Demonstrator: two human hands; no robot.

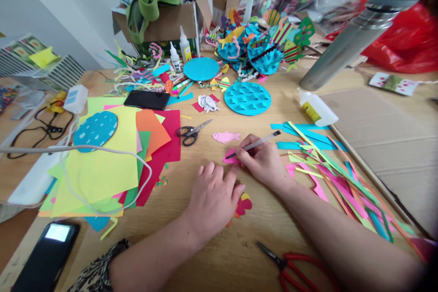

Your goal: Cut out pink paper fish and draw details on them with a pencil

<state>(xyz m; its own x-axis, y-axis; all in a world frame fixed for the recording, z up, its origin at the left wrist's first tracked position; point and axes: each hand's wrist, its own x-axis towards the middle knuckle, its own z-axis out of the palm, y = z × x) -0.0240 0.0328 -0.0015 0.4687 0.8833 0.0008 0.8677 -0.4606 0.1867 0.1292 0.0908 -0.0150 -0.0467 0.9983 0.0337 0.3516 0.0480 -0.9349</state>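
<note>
My right hand (pixel 262 162) is closed around a pen (pixel 256 143), whose dark tip touches a small bright pink paper fish (pixel 230 155) on the wooden table. Fingers spread, my left hand (pixel 215 196) lies flat just left of and below that fish, its index fingertip near the fish's lower edge. A lighter pink fish (pixel 226 137) with drawn lines lies just above. Black-handled scissors (pixel 189 134) rest to its left. Red and yellow paper pieces (pixel 243 204) lie beside my left thumb.
Coloured paper sheets (pixel 102 164) and a white cable are at left. Paper strips (pixel 328 169), a glue bottle (pixel 316 108) and a steel flask (pixel 345 41) stand or lie at right. Red-handled scissors (pixel 285 264) lie near the front. Blue discs (pixel 247 98) and crafts fill the back.
</note>
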